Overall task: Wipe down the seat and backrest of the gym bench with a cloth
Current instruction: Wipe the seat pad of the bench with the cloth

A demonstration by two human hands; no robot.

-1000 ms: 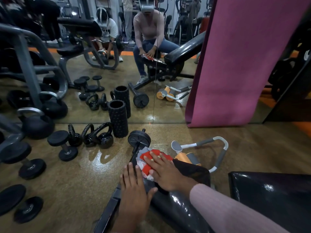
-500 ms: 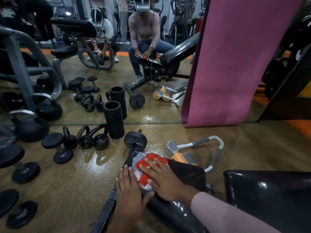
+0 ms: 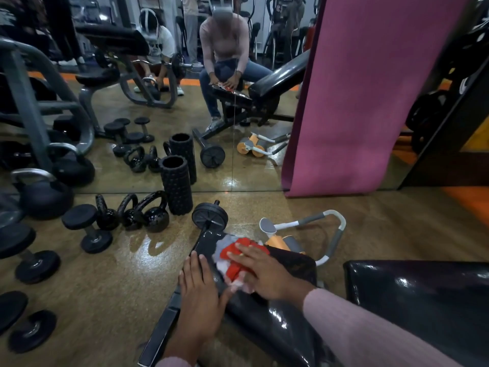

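The black padded bench seat [image 3: 264, 321] runs from the bottom middle toward the mirror. Its backrest [image 3: 423, 292] lies at the lower right. A red, white and grey cloth [image 3: 232, 258] sits on the far end of the seat. My right hand [image 3: 267, 274] presses flat on the cloth with fingers spread. Beside it, my left hand [image 3: 198, 290] rests flat on the seat's left edge, just left of the cloth, holding nothing.
Dumbbells [image 3: 87, 229], kettlebells [image 3: 156, 213] and a black foam roller [image 3: 176, 185] crowd the floor to the left. An ab roller with orange wheels [image 3: 304, 229] lies past the seat's end. A pink mat [image 3: 365, 96] leans on the wall mirror [image 3: 232, 133] ahead.
My right hand and the cloth have slid slightly along the far end of the seat. My left hand stays flat on the seat's edge.
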